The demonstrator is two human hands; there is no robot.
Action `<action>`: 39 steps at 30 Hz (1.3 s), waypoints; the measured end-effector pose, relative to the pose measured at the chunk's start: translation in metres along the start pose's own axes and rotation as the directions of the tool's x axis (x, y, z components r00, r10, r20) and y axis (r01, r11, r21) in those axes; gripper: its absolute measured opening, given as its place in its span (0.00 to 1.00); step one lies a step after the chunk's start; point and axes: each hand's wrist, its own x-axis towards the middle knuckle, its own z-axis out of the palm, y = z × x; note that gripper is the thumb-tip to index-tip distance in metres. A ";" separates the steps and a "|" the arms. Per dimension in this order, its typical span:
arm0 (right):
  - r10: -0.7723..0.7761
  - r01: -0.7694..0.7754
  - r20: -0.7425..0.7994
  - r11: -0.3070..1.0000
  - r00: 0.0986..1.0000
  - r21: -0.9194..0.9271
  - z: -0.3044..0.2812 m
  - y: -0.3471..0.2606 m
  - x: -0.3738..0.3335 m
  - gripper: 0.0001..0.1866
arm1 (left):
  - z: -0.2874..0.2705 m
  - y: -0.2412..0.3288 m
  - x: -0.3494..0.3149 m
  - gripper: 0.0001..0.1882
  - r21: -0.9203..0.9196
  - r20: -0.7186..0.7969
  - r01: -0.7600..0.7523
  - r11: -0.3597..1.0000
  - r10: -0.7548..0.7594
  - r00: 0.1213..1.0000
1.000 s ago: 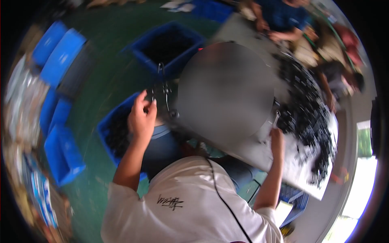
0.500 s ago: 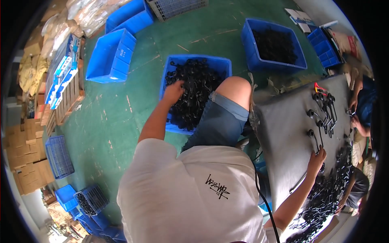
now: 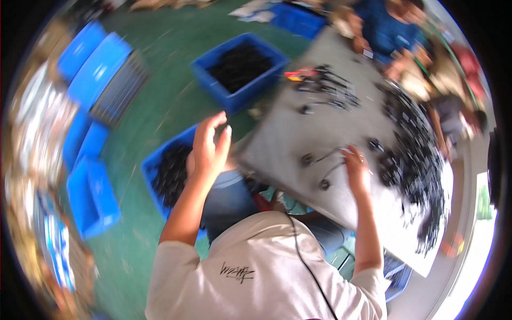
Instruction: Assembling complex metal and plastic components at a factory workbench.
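Observation:
My left hand [image 3: 209,152] is raised over the edge of a blue bin [image 3: 169,144], its fingers apart and nothing in them. Black round-ended parts [image 3: 173,173] fill that bin, partly hidden by my forearm and knee. On the grey table [image 3: 280,141], my right hand [image 3: 356,164] pinches the thin ends of two black bent rods [image 3: 332,169]. Each rod lies with its round black knob pointing left, away from my fingers. Another black knob [image 3: 375,144] sits just beyond that hand. Motion blur softens the details.
A large heap of black rods [image 3: 413,165] covers the table's right side. Farther up lie a row of knobbed rods [image 3: 333,88] and a red-and-yellow tool [image 3: 300,74]. Another filled blue bin [image 3: 230,100] stands beyond. Co-workers [image 3: 392,32] sit across the table.
My view has swung right toward the table. My left hand has come up out of the bin's black parts, empty. My right hand stays on the table, with two knobbed rods at its fingers.

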 end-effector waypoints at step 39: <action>0.485 -0.232 -0.391 0.810 0.782 0.539 0.002 -0.030 -0.072 0.14 | 0.206 0.152 -0.063 0.27 -0.163 0.639 -0.535 0.829 0.502 0.582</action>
